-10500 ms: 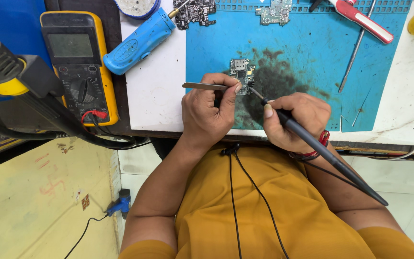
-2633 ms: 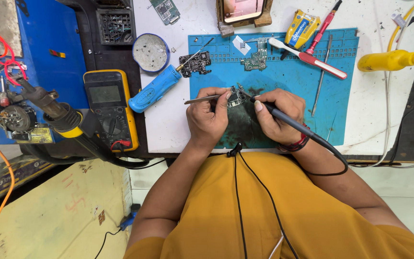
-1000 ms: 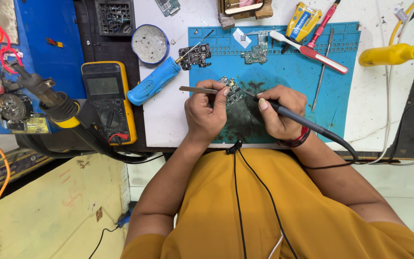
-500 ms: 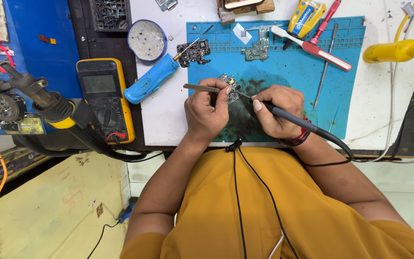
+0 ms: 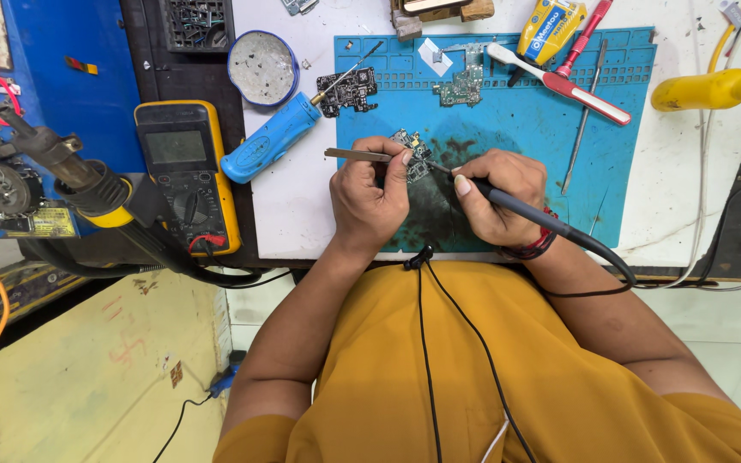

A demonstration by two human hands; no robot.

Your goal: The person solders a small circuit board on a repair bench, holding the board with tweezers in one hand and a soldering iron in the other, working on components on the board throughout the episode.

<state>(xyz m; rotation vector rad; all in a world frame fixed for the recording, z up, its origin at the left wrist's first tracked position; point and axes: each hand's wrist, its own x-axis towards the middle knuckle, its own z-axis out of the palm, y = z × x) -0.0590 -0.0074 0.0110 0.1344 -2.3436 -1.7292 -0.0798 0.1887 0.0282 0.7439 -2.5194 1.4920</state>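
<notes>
While the left hand [image 5: 369,199] pinches tweezers [image 5: 358,155] and the right hand [image 5: 495,195] grips a soldering iron [image 5: 551,225], the small green circuit board [image 5: 413,158] lies flat.

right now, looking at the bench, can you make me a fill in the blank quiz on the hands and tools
1. The left hand holds metal ____ over the small circuit board.
2. The right hand grips a ____ with a black cable.
3. The board lies on a ____ work mat.
4. The yellow multimeter sits to the person's ____ of the mat.

Missing words: tweezers; soldering iron; blue; left
</notes>
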